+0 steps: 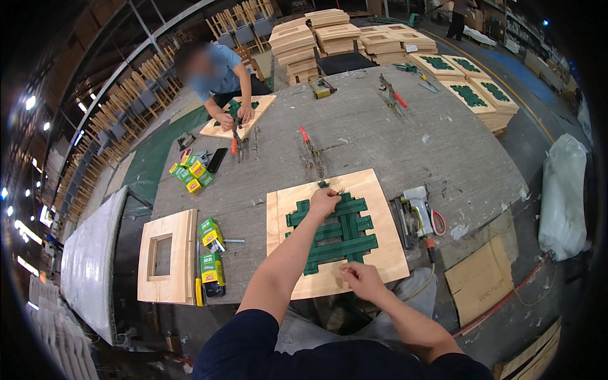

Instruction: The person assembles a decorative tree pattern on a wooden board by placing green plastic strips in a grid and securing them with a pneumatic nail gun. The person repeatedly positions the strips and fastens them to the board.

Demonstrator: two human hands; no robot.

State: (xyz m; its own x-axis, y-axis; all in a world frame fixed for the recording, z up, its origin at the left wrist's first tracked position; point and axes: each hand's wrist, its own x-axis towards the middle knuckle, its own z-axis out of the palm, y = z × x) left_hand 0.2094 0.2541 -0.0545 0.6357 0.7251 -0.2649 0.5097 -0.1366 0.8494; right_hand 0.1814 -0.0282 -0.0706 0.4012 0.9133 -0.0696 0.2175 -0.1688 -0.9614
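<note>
Just below the middle of the frame a square wooden seat frame [380,250] lies flat on the grey tabletop [380,133], its opening crossed by woven green webbing [335,234]. The person's left hand [325,201] reaches to the far edge of the frame, fingers curled down and closed on the end of a green strap there. The right hand [361,278] sits at the near edge, fingers pinched together on the board beside the near end of the weave; whether it grips a strap end or something small I cannot tell.

Just right of the seat frame lies a white staple gun [419,204], with red-handled scissors [437,222] beside it. To the left, near the tabletop's edge, lies a bare wooden frame [166,256] with an open square hole, and between it and the webbed frame are green and yellow boxes [211,253].

In the upper left of the frame a co-worker in a blue shirt [218,73] bends over another webbed frame [244,114], both hands on it. More small boxes [190,174] lie below that spot. Finished webbed frames [472,85] sit stacked at the upper right, and stacks of plain wooden frames [335,35] stand at the top centre.
</note>
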